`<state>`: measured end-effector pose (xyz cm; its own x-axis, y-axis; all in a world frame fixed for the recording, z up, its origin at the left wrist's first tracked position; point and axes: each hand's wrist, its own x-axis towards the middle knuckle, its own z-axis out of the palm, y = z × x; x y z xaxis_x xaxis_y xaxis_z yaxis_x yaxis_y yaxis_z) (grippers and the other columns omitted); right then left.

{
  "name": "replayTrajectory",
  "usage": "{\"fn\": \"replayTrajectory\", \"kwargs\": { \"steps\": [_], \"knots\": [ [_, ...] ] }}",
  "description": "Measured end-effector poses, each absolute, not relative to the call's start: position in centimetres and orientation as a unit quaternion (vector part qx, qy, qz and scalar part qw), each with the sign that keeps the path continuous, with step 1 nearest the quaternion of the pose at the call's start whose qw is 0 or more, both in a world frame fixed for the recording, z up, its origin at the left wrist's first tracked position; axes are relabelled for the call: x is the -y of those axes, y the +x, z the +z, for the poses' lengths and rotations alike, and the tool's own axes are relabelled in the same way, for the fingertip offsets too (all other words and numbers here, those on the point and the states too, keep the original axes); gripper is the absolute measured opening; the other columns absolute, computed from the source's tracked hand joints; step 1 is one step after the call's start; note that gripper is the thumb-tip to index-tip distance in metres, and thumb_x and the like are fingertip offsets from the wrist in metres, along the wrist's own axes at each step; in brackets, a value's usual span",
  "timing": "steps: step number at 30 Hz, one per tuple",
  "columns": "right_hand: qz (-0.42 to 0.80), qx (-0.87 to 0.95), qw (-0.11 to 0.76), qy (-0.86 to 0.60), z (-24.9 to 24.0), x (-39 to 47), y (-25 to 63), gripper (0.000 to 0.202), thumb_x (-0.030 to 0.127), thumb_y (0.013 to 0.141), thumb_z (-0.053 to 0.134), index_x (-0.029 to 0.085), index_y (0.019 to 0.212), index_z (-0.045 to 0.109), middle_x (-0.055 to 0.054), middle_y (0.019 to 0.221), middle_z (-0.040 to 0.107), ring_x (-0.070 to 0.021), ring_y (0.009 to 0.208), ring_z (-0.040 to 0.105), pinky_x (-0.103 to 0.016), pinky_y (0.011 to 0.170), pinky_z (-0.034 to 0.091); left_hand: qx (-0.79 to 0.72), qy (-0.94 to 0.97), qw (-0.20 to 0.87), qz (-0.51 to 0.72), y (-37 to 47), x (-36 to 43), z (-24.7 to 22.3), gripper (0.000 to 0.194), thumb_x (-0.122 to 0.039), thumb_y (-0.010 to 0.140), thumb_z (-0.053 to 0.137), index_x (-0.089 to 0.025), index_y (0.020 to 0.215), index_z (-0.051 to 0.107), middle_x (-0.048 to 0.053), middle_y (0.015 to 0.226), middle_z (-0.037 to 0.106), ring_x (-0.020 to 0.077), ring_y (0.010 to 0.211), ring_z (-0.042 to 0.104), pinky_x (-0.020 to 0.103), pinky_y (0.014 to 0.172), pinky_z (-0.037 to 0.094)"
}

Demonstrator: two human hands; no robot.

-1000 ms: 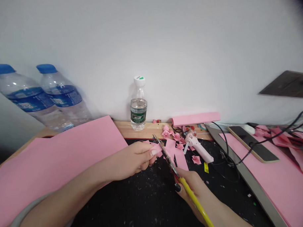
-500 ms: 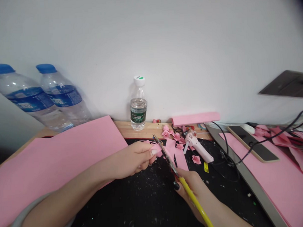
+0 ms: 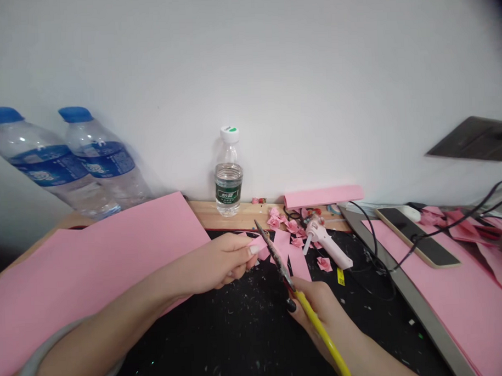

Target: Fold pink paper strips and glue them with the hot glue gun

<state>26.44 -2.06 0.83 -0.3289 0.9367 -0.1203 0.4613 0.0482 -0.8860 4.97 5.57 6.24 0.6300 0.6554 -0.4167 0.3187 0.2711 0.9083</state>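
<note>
Between thumb and fingers, my left hand (image 3: 231, 260) pinches a small piece of pink paper (image 3: 259, 243). My right hand (image 3: 321, 306) is closed around the scissors (image 3: 317, 320), which have a yellow handle and dark, smudged blades. The blades point up and left, their tip right beside the held paper, and look closed. Pink paper strips (image 3: 298, 263) lie on the black mat behind the blades. Several folded pink paper roses (image 3: 292, 226) and a pale pink glue gun (image 3: 329, 243) rest just beyond.
Large pink sheets (image 3: 113, 258) cover the left side. Two blue-capped bottles (image 3: 105, 160) lean at the wall; a small water bottle (image 3: 229, 183) stands at the back. A phone (image 3: 419, 237) lies on pink sheets at right, with black cables (image 3: 405, 259) crossing nearby. Paper scraps litter the black mat (image 3: 223, 331).
The scissor blades have shifted slightly off the pink paper and now look closed. My left hand keeps the paper in nearly the same place.
</note>
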Motion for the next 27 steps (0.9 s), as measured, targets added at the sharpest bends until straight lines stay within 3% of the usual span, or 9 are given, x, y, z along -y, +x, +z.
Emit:
{"fn": "replayTrajectory", "kwargs": {
  "steps": [9, 15, 23, 27],
  "knots": [
    [0.373, 0.672, 0.353, -0.534, 1.0, 2.0, 27.4, 0.046, 0.064, 0.081, 0.047, 0.021, 0.067, 0.041, 0.004, 0.059, 0.034, -0.0120, 0.055, 0.029, -0.024, 0.047, 0.026, -0.365, 0.545, 0.724, 0.214, 4.6, -5.4, 7.6, 0.036, -0.049, 0.093, 0.040, -0.019, 0.072, 0.042, -0.009, 0.055, 0.029, 0.0076, 0.047, 0.018, 0.020, 0.043, 0.015],
    [0.429, 0.640, 0.363, -0.524, 1.0, 1.8, 27.0, 0.038, 0.052, 0.075, 0.063, 0.020, 0.067, 0.043, 0.005, 0.058, 0.042, -0.0105, 0.052, 0.035, -0.023, 0.047, 0.029, -0.378, 0.541, 0.667, 0.346, 4.9, -4.9, 8.1, 0.034, -0.045, 0.092, 0.048, -0.017, 0.073, 0.056, -0.003, 0.068, 0.052, 0.0102, 0.065, 0.047, 0.019, 0.061, 0.037],
    [0.535, 0.548, 0.363, -0.531, 1.0, 2.0, 26.1, 0.032, 0.043, 0.068, 0.069, 0.020, 0.075, 0.048, -0.004, 0.077, 0.064, -0.0104, 0.048, 0.047, -0.024, 0.043, 0.038, -0.431, 0.523, 0.613, 0.406, 5.5, -4.7, 7.2, 0.026, -0.045, 0.087, 0.056, -0.019, 0.086, 0.062, -0.003, 0.067, 0.055, 0.0105, 0.058, 0.047, 0.020, 0.052, 0.036],
    [0.519, 0.540, 0.360, -0.556, 0.2, 2.0, 26.4, 0.032, 0.035, 0.065, 0.073, 0.020, 0.082, 0.050, -0.001, 0.074, 0.062, -0.0108, 0.047, 0.047, -0.024, 0.043, 0.037, -0.421, 0.539, 0.598, 0.418, 5.8, -4.8, 6.8, 0.022, -0.039, 0.085, 0.060, -0.017, 0.082, 0.063, -0.002, 0.068, 0.057, 0.0107, 0.059, 0.051, 0.021, 0.055, 0.042]
  ]
}}
